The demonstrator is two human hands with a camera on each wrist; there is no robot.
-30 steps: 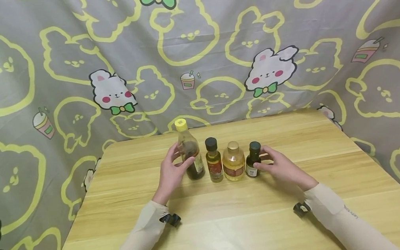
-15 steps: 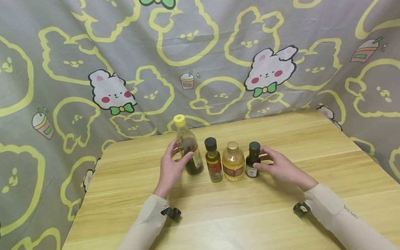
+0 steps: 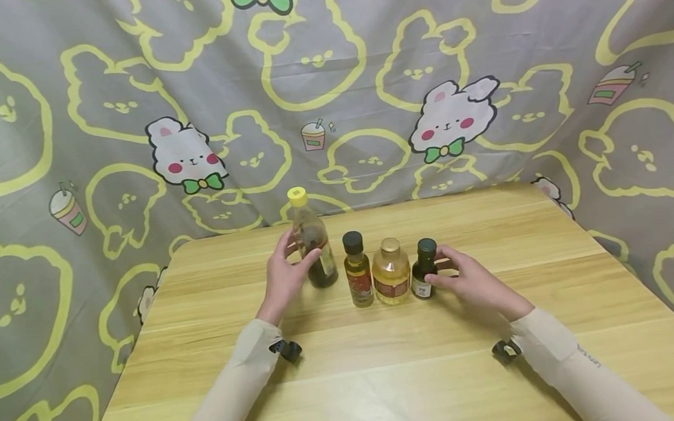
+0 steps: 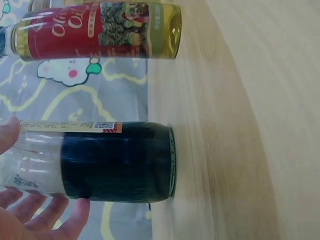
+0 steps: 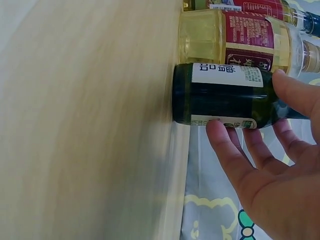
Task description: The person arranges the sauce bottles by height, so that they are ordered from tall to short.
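In the head view my left hand holds a tall clear bottle of dark sauce with a yellow cap, thumb on the near side and fingers around the far side. The left wrist view shows this bottle with its base at the tabletop. My right hand grips a small dark green bottle with a white label, standing at the right end of the row. Thumb and fingertips press its opposite sides in the right wrist view. Between the hands stand an olive oil bottle with a black cap and a squat bottle of pale yellow liquid.
The wooden table spreads around the bottles. A grey curtain with yellow outlines and white rabbits hangs close behind its far edge and along both sides. The squat bottle sits tight beside the small dark one.
My left hand has shifted the tall sauce bottle away from me and slightly left, widening its gap from the olive oil bottle. My right hand and the other bottles stay put.
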